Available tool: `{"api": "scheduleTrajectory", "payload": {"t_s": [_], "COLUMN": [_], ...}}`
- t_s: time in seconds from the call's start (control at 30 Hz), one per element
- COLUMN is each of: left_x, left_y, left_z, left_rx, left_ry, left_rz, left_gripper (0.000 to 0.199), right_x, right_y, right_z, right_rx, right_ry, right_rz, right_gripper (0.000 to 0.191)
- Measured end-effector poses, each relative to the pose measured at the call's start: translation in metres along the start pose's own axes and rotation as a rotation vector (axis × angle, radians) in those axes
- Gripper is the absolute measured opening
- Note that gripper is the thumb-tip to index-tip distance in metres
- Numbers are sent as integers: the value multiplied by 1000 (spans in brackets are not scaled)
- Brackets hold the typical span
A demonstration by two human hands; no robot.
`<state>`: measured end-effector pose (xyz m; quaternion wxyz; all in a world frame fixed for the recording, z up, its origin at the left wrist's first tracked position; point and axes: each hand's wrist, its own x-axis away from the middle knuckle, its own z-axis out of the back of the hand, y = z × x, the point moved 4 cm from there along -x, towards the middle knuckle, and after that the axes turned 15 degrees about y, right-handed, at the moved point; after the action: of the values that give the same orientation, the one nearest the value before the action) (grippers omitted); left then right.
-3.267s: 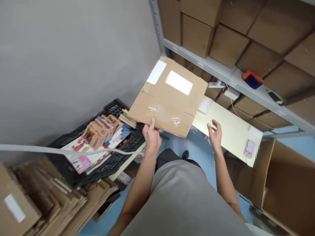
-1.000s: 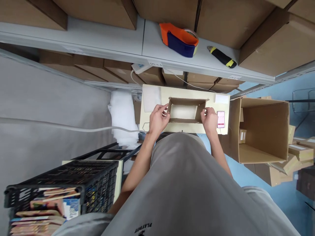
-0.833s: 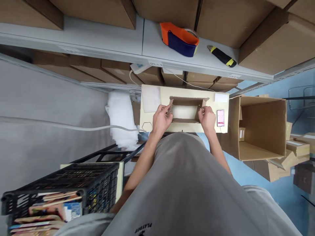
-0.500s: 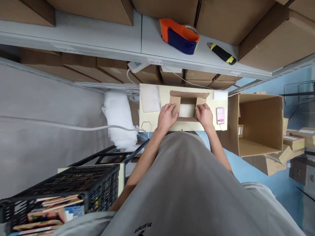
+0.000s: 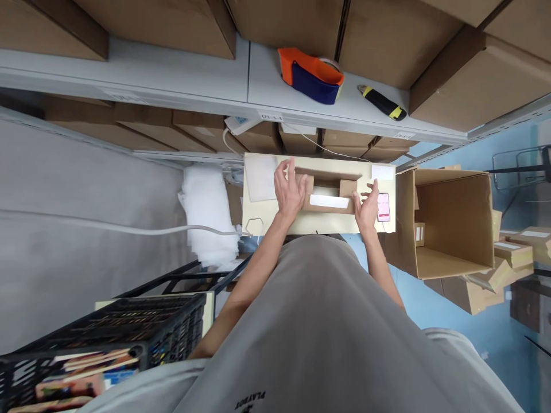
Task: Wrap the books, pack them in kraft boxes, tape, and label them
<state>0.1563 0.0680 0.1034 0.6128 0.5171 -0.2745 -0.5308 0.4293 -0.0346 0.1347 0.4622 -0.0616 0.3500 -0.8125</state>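
On the pale yellow table in front of me stands a small cardboard box [image 5: 306, 205]. Its side flaps lean inward, and a white label [image 5: 329, 201] shows on the near flap, which partly covers the opening. My left hand [image 5: 289, 192] is at the box's left side, fingers spread and pointing away from me, the thumb near the left flap. Against the right side rests my right hand [image 5: 365, 211], its fingers apart and not wrapped round anything. Just beyond it lies a phone [image 5: 383, 207] with a lit screen.
A white foam sheet [image 5: 260, 179] lies at the table's left. Above, a shelf [image 5: 185, 79] bears cartons, an orange and blue tape dispenser [image 5: 310, 76] and a utility knife [image 5: 382, 103]. A large open carton [image 5: 454, 223] stands right; a black crate [image 5: 172, 321] is lower left.
Both hands have let go of the side flaps and moved outward to the box's sides, fingers spreading. The near flap has come up over the opening, showing its white label.
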Motion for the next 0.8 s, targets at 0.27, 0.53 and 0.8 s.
{"api": "scheduleTrajectory", "payload": {"t_s": [0.27,0.53,0.8], "left_x": [17,22,16], "left_y": [-26,-32,-38], "left_z": [3,-9,-17], "left_rx": [-210,-136,-95], "left_ry": [-157,-141,-147], "left_rz": [-320,-165,-125], "left_gripper": [39,51,57], "right_x": [-12,-14,-25], "right_y": [10,28,24], "right_z": [-38,-74,-73], "right_rx": [-24,1,-94], "right_ry": [-105,-235,-195], "right_rz": [186,117,121], "right_gripper": [76,75,76]}}
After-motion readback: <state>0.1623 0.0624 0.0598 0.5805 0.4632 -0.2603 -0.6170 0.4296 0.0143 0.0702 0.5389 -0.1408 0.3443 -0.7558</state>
